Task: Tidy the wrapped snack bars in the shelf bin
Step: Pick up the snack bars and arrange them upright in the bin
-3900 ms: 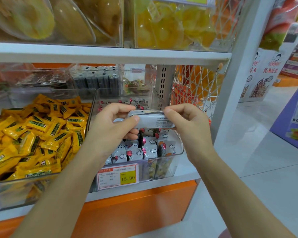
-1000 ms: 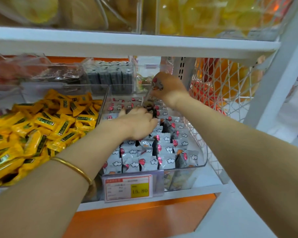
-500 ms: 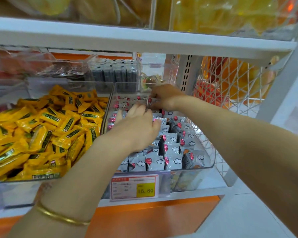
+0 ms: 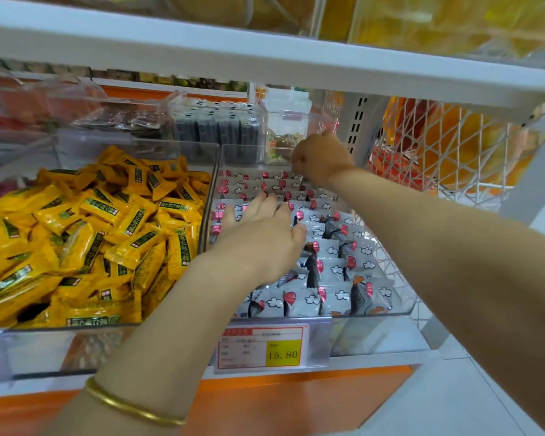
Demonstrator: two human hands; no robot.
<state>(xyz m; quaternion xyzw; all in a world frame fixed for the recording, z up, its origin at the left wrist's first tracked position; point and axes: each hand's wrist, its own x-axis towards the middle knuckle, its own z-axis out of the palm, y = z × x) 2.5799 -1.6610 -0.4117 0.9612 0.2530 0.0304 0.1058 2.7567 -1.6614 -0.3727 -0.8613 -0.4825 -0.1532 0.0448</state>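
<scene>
Since before, the right hand (image 4: 322, 157) had dropped to the back row of the bin (image 4: 372, 328), curled, grip unclear, while the left hand (image 4: 260, 237) lay spread on the bars (image 4: 334, 269), mostly in rows, a few seemingly still askew.

Fingertips of the right hand (image 4: 323, 157) curl out of sight. The left hand (image 4: 261, 243) covers several snack bars (image 4: 335, 269); small print on the price tag (image 4: 261, 347) below it is illegible.
</scene>
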